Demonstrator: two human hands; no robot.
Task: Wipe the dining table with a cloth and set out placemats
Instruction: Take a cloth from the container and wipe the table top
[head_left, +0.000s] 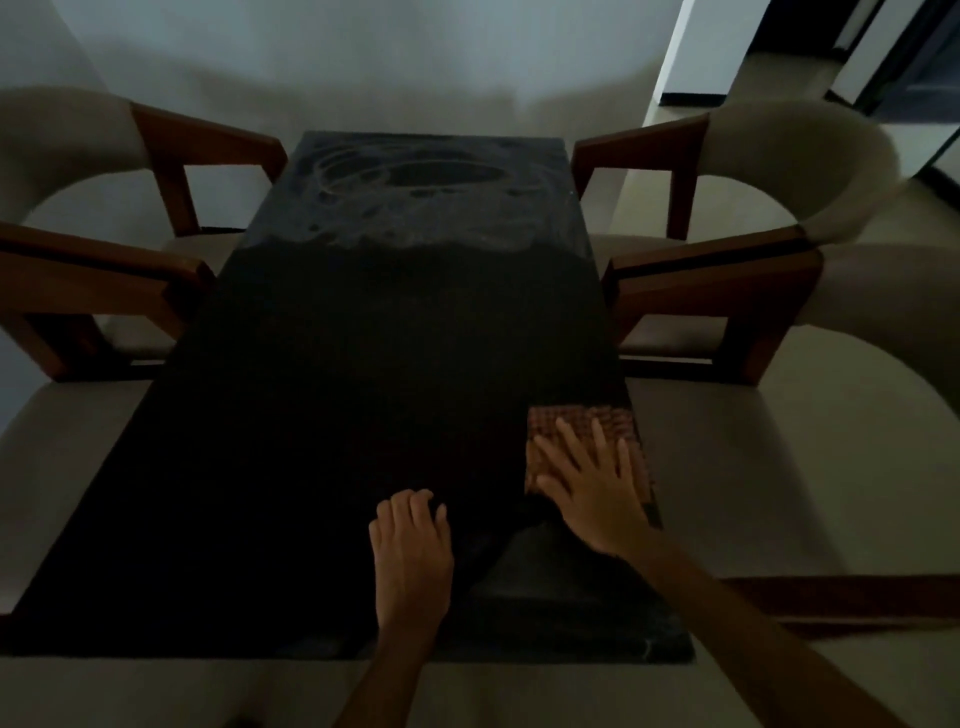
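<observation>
Currently wiping: right hand (597, 488) pressed flat, fingers spread, on cloth (582, 421) at table's (311, 415) 4 o'clock; left hand (413, 551) loosely curled, empty. Next: sweep toward streaky 12 o'clock end.

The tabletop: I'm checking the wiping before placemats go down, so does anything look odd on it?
Yes. The far end of the dark table shows pale swirled streaks, like residue or drying wipe marks. The right hand presses a checked cloth near the right edge.

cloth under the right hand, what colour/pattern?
The cloth is reddish-brown and tan with a small check pattern, seen in the dim head view, pressed flat under the right hand.
</observation>
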